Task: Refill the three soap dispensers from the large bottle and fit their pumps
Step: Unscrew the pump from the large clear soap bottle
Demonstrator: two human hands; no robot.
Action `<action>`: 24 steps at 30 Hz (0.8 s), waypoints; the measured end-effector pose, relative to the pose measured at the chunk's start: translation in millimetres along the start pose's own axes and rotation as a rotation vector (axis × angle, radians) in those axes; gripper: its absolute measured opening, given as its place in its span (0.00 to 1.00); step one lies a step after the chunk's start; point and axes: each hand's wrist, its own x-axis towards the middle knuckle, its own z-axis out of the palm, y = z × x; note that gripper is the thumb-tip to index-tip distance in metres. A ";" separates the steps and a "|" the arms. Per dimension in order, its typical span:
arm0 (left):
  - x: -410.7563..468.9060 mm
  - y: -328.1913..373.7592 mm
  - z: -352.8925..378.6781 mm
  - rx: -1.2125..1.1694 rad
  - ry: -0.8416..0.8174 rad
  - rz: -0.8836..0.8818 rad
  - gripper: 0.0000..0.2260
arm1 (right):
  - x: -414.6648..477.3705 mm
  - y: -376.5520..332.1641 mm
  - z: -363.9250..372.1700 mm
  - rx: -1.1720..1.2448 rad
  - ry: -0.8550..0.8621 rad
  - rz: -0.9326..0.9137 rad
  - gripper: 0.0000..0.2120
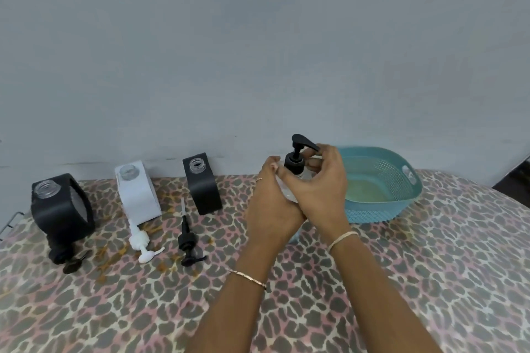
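My left hand (272, 203) grips the body of the large clear bottle (285, 193), which stands upright on the table. My right hand (321, 183) curls around the bottle's black pump (298, 152) at its collar. Three dispensers stand open-necked along the wall: a black one (61, 206) at far left, a white one (139, 190), and a smaller black one (202, 186). In front of each lies its pump: a black pump (67, 256), a white pump (142, 242), and a black pump (187, 241) with a long tube.
A teal perforated basket (381, 203) sits right behind my right hand, against the wall. The table wears a leopard-print cloth (401, 281). A wire rack edge (8, 223) shows at the far left.
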 end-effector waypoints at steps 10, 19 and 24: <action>-8.9 -8.1 5.5 0.067 0.122 0.116 0.31 | -13.6 14.6 2.5 0.139 0.060 -0.193 0.16; -11.7 -5.3 7.9 0.030 0.110 0.109 0.32 | -8.3 19.4 -6.1 0.153 -0.044 -0.169 0.10; -14.7 -7.7 4.7 0.044 0.066 0.091 0.38 | -10.8 14.9 -10.9 0.088 -0.153 -0.168 0.15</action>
